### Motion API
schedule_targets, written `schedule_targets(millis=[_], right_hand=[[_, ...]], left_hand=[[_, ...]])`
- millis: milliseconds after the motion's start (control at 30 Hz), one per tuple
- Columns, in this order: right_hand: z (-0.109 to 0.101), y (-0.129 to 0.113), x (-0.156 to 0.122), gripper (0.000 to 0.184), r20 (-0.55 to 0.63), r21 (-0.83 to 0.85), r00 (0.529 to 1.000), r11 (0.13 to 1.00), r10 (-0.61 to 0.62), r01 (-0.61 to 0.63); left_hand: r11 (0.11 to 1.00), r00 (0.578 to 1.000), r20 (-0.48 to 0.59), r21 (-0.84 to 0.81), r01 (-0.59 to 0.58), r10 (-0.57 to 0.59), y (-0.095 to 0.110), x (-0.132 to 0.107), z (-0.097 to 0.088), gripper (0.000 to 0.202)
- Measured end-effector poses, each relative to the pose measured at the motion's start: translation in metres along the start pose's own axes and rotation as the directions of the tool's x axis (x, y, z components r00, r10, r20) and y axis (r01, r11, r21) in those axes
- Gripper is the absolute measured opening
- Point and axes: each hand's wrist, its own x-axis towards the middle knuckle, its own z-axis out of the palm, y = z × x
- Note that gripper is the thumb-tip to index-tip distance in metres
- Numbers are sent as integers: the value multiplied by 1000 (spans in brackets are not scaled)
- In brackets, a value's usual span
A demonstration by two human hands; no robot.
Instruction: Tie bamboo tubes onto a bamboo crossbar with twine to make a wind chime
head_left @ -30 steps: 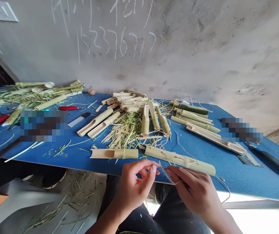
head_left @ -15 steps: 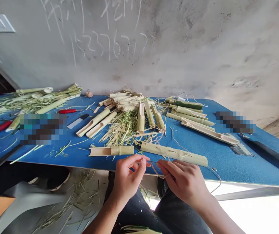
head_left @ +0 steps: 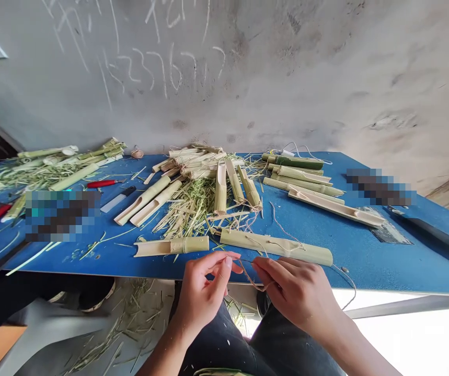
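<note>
The left hand [head_left: 203,297] and right hand [head_left: 295,292] are raised just below the front edge of the blue work table [head_left: 404,271], wrists angled inward and fingertips facing each other over the person's dark trousers. Both hands are closed in a pinch on a thin fibre cord [head_left: 252,277]. The left thumb [head_left: 228,263] presses against the curled fingers, while the right hand's fingers gather toward its thumb. A slack loop of cord sags between the hands.

The long split bamboo section [head_left: 275,247] lies on the table just beyond the right hand, untouched by either hand, with loose cord strands draped across it. To its left lies a shorter bamboo tube [head_left: 171,246], and behind them is a heap of green bamboo shavings [head_left: 188,203] among other cut pieces. A white-bladed utility knife [head_left: 116,200] and a red-handled tool [head_left: 101,184] lie farther left, beside a pixelated patch.

No brand or label can be read. On the concrete wall [head_left: 287,78], scratched white digits [head_left: 161,68] include what looks like "2376", but the rest is uncertain.
</note>
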Motion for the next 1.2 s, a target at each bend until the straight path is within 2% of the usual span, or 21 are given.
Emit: schedule_targets(millis=[167,400,633,900,1067,1200], right_hand=[[-1,-1,3,34,-11,-15,999,999,-34,34],[-3,7,-4,32,-54,-35,999,999,3,-5],[-1,16,-14,29,-67,-27,997,999,42,-43],[4,18,-18,27,-44,13,996,997,83,-82],[6,12,-10,21,7,84,1000,996,-6,5],[8,6,-4,19,-3,128,999,991,-43,43]], left_hand=[[1000,1000,-9,10,11,-11,-2,-2,-1,44],[995,997,-47,-76,-62,58,-9,0,-6,28],[991,1000,-17,-135,-14,12,-7,-1,-5,31],[987,999,-4,-159,-36,36,-17,-6,-10,38],[977,1000,10,-213,-21,24,-13,-3,-12,36],[980,998,62,-199,9,3,-10,-2,-14,40]])
